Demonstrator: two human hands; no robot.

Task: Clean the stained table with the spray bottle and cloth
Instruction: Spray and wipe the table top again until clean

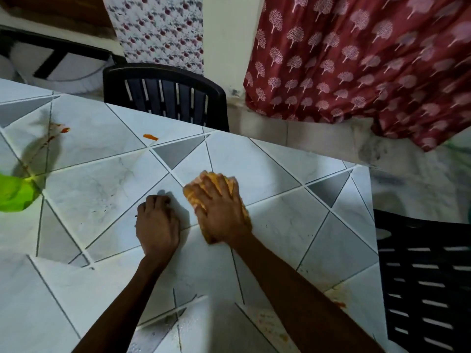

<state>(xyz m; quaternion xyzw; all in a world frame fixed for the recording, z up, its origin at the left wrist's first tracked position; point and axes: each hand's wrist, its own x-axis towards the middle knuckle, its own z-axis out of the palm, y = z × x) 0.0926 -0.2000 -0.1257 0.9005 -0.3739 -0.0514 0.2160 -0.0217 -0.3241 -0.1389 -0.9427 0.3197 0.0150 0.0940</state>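
Head view, hands first. What is each one doing?

— Item one, right hand (220, 210): fingers spread flat, pressing the orange cloth (190, 193) onto the table (293, 225), about mid-surface. Item two, left hand (156, 225): fingers curled under, knuckles resting on the tabletop just beside the cloth. I see nothing held in it.

— Which step?

— Wiping, by my reckoning.

— Stains outstanding?

— Item three, orange blob (150, 137) near the far edge. Item four, reddish smear (54, 131) at far left. Item five, orange smudges (340, 303) by the near right edge. All lie well apart from the cloth.

— And the spray bottle?

— Not identifiable. Item six, a bright green shape (14, 193) at the left edge, blurred. It may be the bottle; I cannot tell.

— Next move?

— Probably carrying the cloth out to those marks under firm, flat pressure, with the left hand bracing.
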